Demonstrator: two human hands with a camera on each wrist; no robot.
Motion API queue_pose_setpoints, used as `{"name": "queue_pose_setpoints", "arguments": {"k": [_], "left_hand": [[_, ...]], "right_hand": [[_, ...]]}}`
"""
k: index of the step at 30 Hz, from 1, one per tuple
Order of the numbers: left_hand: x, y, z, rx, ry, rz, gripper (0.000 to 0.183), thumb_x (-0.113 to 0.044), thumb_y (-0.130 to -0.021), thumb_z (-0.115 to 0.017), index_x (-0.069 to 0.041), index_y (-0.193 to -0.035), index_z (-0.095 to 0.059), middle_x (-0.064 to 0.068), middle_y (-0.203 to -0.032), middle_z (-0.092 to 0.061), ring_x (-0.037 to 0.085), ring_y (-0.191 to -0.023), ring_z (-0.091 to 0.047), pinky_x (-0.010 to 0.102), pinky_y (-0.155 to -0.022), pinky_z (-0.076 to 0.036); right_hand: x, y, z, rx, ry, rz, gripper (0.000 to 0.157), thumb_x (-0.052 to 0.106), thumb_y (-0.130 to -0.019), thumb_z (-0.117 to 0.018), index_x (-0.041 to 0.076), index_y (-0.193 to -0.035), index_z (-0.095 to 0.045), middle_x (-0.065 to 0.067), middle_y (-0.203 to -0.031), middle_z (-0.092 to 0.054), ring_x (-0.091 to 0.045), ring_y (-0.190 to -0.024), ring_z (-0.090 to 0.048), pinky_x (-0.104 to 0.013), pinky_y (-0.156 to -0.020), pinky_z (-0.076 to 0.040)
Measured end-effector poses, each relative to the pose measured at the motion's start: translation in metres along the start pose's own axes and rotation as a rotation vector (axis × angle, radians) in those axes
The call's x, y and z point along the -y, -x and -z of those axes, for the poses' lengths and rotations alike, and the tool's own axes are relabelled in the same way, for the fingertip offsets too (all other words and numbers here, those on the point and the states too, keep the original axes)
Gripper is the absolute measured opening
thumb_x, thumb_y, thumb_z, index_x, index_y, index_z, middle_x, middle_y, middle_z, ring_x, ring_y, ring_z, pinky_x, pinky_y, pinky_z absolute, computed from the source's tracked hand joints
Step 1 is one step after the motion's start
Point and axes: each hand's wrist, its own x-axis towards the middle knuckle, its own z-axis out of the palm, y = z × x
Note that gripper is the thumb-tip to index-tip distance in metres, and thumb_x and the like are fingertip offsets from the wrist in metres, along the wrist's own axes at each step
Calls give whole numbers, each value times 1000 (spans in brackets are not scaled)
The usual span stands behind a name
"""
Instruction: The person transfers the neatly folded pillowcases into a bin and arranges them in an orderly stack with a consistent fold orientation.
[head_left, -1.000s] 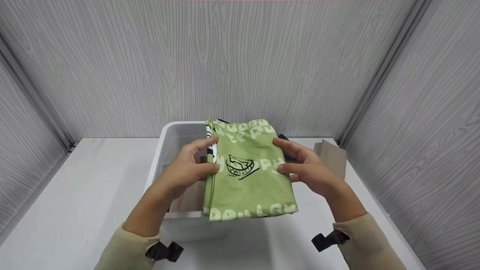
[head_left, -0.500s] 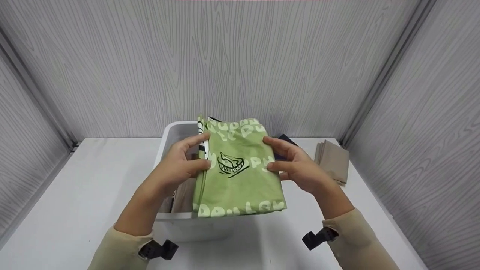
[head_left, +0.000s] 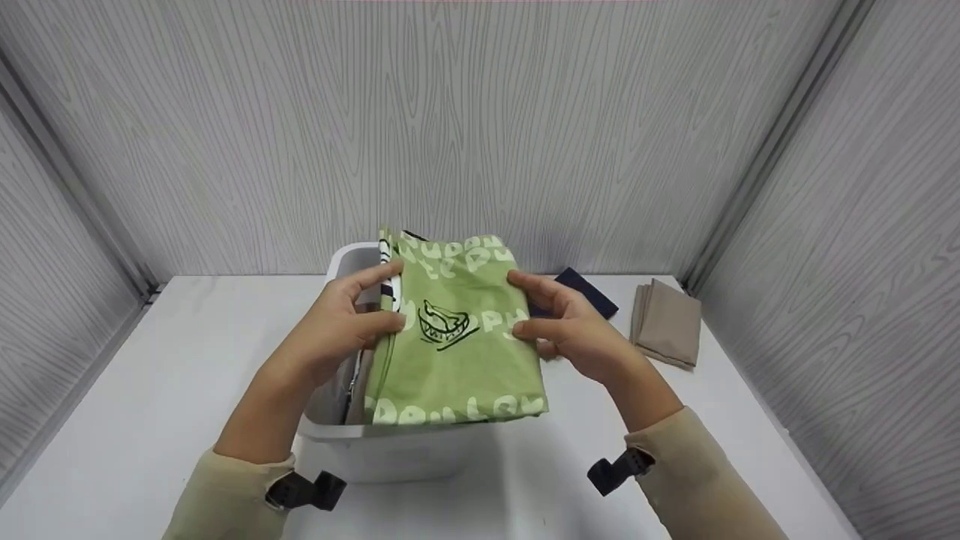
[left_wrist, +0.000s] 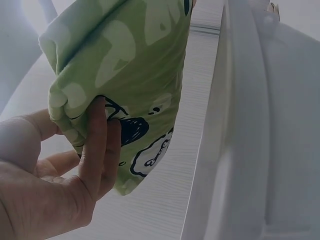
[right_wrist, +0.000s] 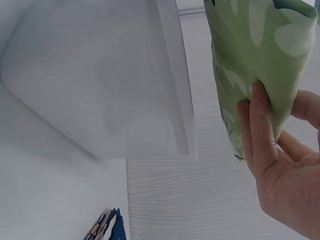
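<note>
Plenty of tabletop (head_left: 195,352) runs left of the white bin (head_left: 390,457). On my feed the left hand (head_left: 334,322) and right hand (head_left: 577,330) pinch opposite edges of a folded green cloth (head_left: 457,367), over the bin yet apart from its rim; only the left wrist view shows the dark blue patch (left_wrist: 134,131). Rightward, navy cloth (head_left: 589,292) and beige cloth (head_left: 670,322) lie before the grained back wall (head_left: 480,127).

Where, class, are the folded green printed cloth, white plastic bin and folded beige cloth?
Folded green printed cloth (head_left: 459,336), head view: printed face.
White plastic bin (head_left: 382,454), head view: front wall.
Folded beige cloth (head_left: 670,324), head view: upper face.
</note>
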Motion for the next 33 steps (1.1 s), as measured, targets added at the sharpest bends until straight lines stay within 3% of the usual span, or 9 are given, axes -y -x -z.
{"name": "queue_pose_setpoints", "arguments": {"k": [3,6,8,14,20,22,26,30,33], "left_hand": [[1,1,3,-14,-2,17,76,5,-83,-64,-10,-153,-39,4,-86,-51,5,-60,-49,20,-54,-46],[2,1,7,-20,-19,29,76,5,-83,-64,-10,-154,-38,10,-100,-50,5,-63,-50,20,-56,-47],[4,1,9,-23,-28,35,77,5,-83,-64,-10,-154,-38,10,-100,-50,5,-65,-51,20,-57,-48],[7,0,16,-38,-60,50,76,2,-85,-64,-11,-154,-37,7,-94,-52,5,-66,-53,21,-59,-50],[9,-1,23,-58,-68,49,74,1,-86,-63,-12,-154,-38,9,-104,-53,4,-64,-52,21,-58,-49],[10,-1,25,-69,-70,49,73,1,-86,-63,-13,-154,-39,9,-99,-54,4,-63,-51,21,-57,-48],[11,-1,28,-82,-92,47,72,1,-87,-63,-14,-153,-39,13,-116,-50,4,-62,-46,21,-56,-44],[13,0,30,-88,-107,58,73,1,-87,-62,-16,-154,-39,17,-143,-33,5,-64,-42,21,-55,-41],[13,0,31,-94,-109,66,73,0,-87,-62,-16,-154,-39,16,-151,-28,6,-71,-48,21,-58,-44]], "right_hand": [[-2,-3,-4,-9,12,-10,73,-1,-87,-69,16,-152,-39,-4,-152,-43,-18,-95,-62,-23,-59,-52],[-4,-7,-8,-10,19,-20,75,-1,-87,-69,16,-153,-39,-3,-154,-41,-22,-107,-61,-30,-70,-59],[-5,-9,-11,-7,22,-24,75,-1,-87,-69,16,-153,-38,-4,-154,-40,-24,-113,-60,-35,-75,-60],[-9,-14,-18,-9,19,-34,76,-2,-86,-68,15,-154,-38,-5,-153,-41,-25,-114,-59,-38,-77,-60],[-11,-19,-25,-6,15,-30,78,-2,-86,-68,16,-154,-36,-4,-155,-38,-26,-117,-57,-41,-79,-60],[-11,-22,-27,-4,21,-26,78,-2,-86,-68,16,-155,-36,-4,-156,-38,-26,-118,-56,-41,-80,-60],[-13,-25,-30,-2,31,-17,80,-2,-85,-68,16,-155,-35,-3,-156,-38,-26,-117,-57,-40,-79,-60],[-15,-28,-32,-1,32,-7,80,-4,-84,-68,15,-155,-35,-2,-155,-38,-25,-112,-60,-38,-77,-60],[-16,-29,-35,-9,22,-8,81,-6,-83,-68,14,-154,-35,-3,-155,-38,-24,-106,-63,-36,-75,-60]]}}
